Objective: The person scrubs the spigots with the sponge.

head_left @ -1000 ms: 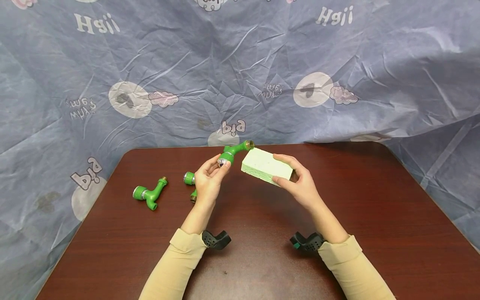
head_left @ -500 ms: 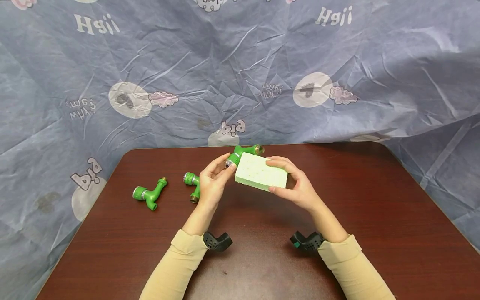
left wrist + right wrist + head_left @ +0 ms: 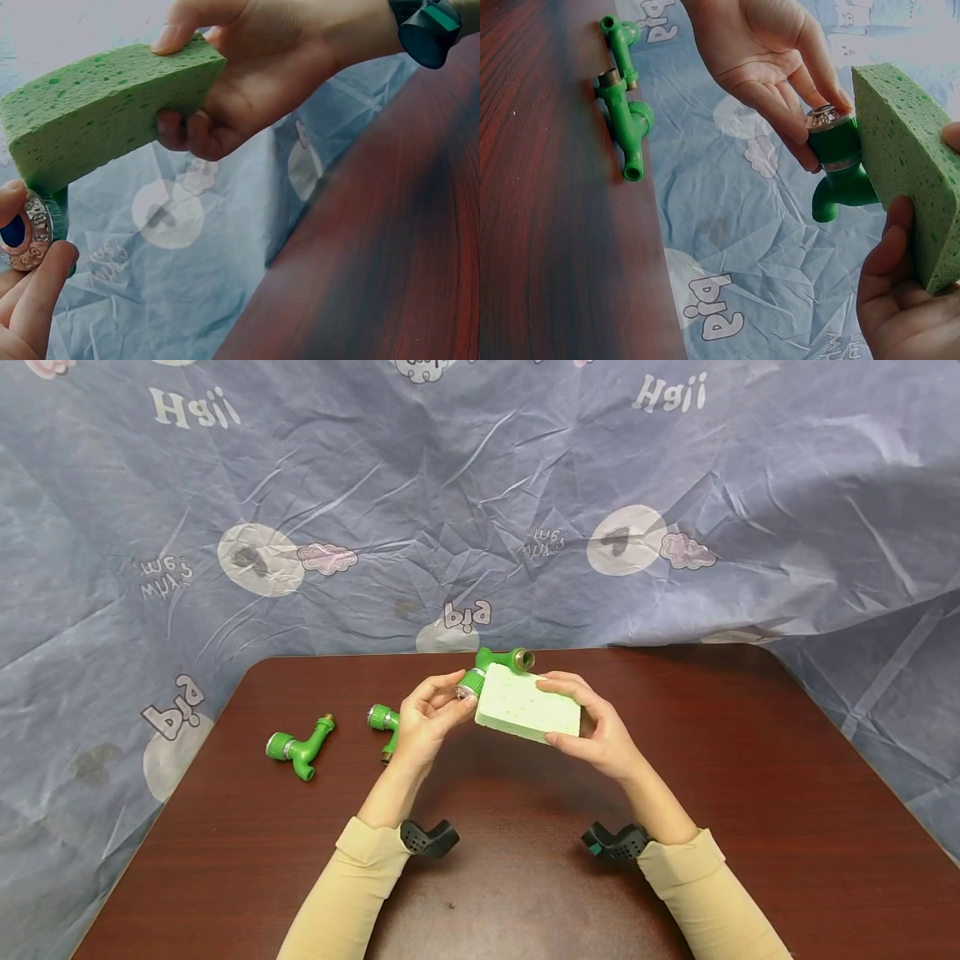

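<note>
My left hand pinches a green tap by the silver-ringed end of its knob, above the table. In the right wrist view the tap's spout points down. My right hand grips a pale green sponge, thumb on one face and fingers on the other. The sponge lies against the tap's knob in the right wrist view and hides part of the tap's body from the head view. A brass threaded end shows beyond the sponge's far edge.
Another green tap lies at the table's left. A further tap lies close behind my left wrist, partly covered by it. The brown table ends at a hanging blue-grey printed sheet.
The tap has shifted right and turned, and the sponge has moved left to meet it, now overlapping it in the head view. In the last half second both have slid slightly right.
</note>
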Demonstrator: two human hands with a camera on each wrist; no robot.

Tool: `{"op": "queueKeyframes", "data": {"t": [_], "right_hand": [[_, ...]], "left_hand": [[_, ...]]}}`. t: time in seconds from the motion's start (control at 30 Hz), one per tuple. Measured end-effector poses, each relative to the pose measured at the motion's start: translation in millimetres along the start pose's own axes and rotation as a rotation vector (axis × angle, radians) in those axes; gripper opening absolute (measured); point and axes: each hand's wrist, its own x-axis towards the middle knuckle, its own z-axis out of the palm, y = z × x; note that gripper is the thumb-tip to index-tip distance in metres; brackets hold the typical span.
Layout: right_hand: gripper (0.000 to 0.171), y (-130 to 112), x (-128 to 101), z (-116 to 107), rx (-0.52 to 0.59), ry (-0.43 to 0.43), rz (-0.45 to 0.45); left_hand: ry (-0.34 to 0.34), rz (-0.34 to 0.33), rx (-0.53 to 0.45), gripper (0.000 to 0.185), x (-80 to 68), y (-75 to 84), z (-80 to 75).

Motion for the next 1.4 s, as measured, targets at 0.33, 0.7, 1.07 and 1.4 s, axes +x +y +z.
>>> {"op": "queueKeyframes", "data": {"t": [0.33, 0.7, 1.07, 1.4], "right_hand": [[0.057, -1, 1, 3, 0.010, -0.018, -0.011], [0.056, -1, 1, -9, -0.043, -0.018, -0.015], [0.057, -7, 1, -4, -0.146, 0.025, -0.071], [0.058, -31, 6, 12, -0.329, 0.132, -0.079]], "left_hand": [[-0.029, 0.005, -0.020, 0.042, -3.1, -2.3, 7.0], [0.081, 0.062, -0.028, 0.041, -0.3, 3.9, 4.1], [0.108, 0.205, 0.285, 0.035, -3.5, 10.1, 10.4], [0.159, 0.206, 0.428, 0.030, -10.5, 25.5, 21.1]]}}
